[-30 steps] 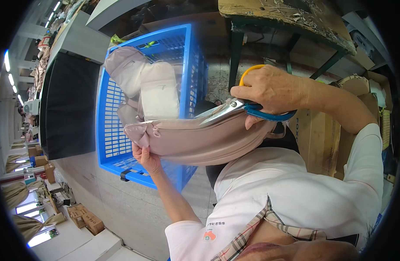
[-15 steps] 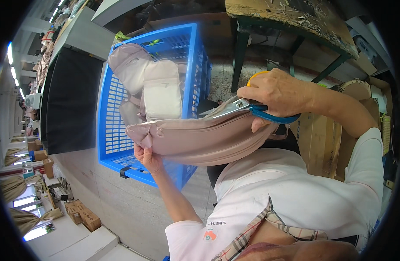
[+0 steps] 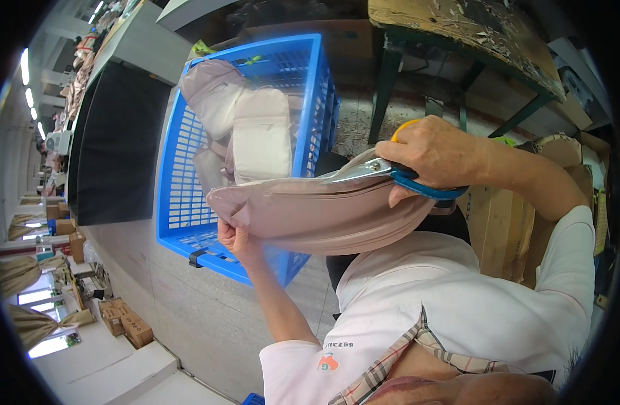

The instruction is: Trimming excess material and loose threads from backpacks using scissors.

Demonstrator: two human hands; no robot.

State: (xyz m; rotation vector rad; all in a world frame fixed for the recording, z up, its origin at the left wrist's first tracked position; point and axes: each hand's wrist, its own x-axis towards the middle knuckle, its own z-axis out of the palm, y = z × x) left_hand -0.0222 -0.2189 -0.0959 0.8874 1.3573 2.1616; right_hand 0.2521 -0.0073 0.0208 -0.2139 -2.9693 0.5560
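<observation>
A dusty-pink bag piece with curved zipper lines stretches across in front of me. My left hand pinches its left end. Scissors with one yellow and one blue handle loop sit in my right hand, the fingers wrapped through the loops. Their metal blades lie along the upper edge of the bag piece and point left; the tips are partly lost against the fabric, so I cannot tell whether they are cutting. My right thumb lies near the bag piece's right end.
Behind the bag piece stands a blue plastic crate holding several pink and cream bag pieces. A worn table with green legs and scattered scraps is at the back right. Cardboard stands at my right, a black panel beyond the crate's left.
The crate and surroundings have shifted slightly right and up in view. The scissors and bag piece stay in my hands, with the blades still along the upper edge.
</observation>
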